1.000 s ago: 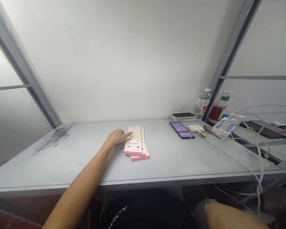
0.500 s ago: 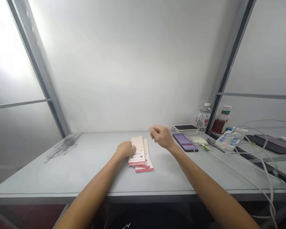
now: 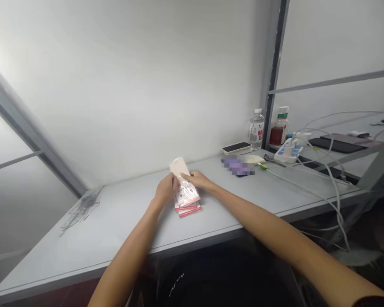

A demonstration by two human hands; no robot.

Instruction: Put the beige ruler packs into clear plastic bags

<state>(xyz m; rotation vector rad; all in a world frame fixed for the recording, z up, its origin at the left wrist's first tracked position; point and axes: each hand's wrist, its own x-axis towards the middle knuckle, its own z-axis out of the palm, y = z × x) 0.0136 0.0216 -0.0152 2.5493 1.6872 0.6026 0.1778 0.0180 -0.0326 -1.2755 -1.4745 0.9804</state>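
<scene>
A flat pale packet (image 3: pixel 188 195) in glossy clear wrapping, with printed lettering and a red strip along its near end, is between my hands. My left hand (image 3: pixel 166 188) is closed on its left edge. My right hand (image 3: pixel 198 179) grips the right edge, thumb lying over the printed front. The packet looks lifted a little at an angle. Beneath its near end, similar packets (image 3: pixel 190 212) with red strips lie fanned on the white tabletop (image 3: pixel 128 221); most of their surface is covered.
Dark tangled strands (image 3: pixel 85 207) lie on the left. At the right are a pale-cased phone (image 3: pixel 237 148), a blurred-out purple item (image 3: pixel 237 165), a water bottle (image 3: pixel 257 130), a jar of red contents (image 3: pixel 278 128) and a power strip (image 3: pixel 289 151) with trailing white cables (image 3: pixel 307 192).
My right hand has come left and down from the air onto the top packet, which is now held in both hands and turned slightly. The view has swung right and tilted.
</scene>
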